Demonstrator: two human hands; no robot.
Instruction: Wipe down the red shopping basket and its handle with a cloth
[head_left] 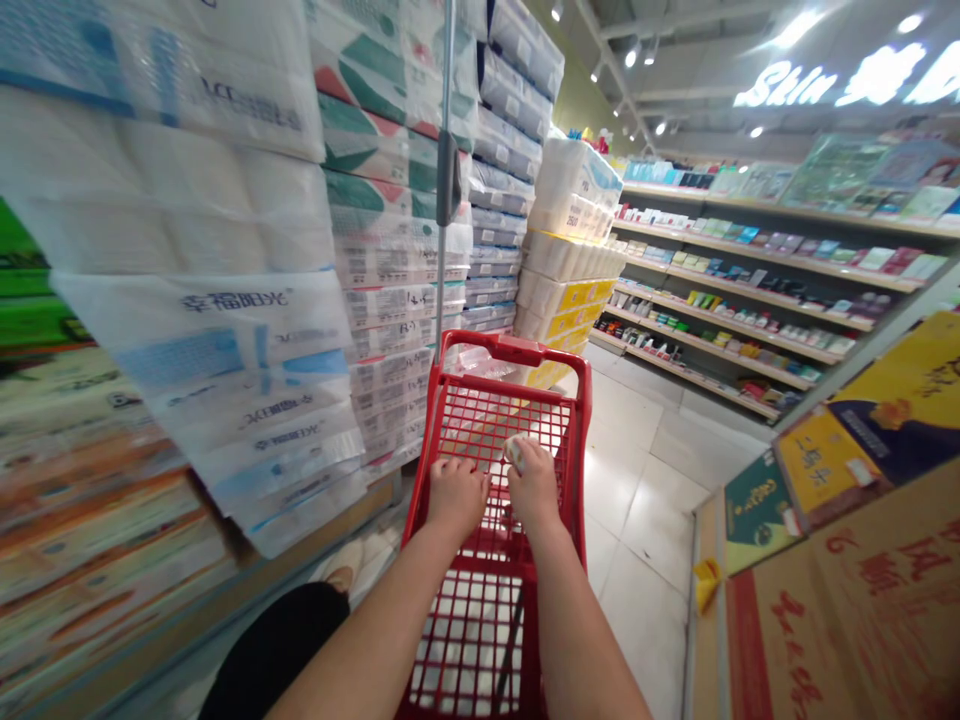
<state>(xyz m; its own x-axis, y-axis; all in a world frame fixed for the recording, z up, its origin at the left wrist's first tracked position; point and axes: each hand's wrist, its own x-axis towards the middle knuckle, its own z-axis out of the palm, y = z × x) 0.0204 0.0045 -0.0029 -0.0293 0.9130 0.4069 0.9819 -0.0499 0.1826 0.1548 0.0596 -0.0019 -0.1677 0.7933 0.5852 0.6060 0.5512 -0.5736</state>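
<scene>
A red shopping cart (pixel 581 420) with a grid basket stands in front of me in a shop aisle. Both my arms reach forward over it. My left hand (pixel 456 492) rests at the cart's near part with its fingers curled over; whatever lies under the fingers is hidden. Beside it on the right, my right hand (pixel 534 480) is closed around a small pale item (pixel 514 452), which shows between thumb and fingers. The two hands are a little apart.
Tall stacks of wrapped tissue packs (pixel 247 370) line the left, behind a thin metal pole (pixel 448 90). More paper rolls (pixel 570 250) stand ahead. Shelves of small goods (pixel 750 260) are at the back right. Cardboard boxes (pixel 855 610) flank the tiled floor (pixel 637 500) on the right.
</scene>
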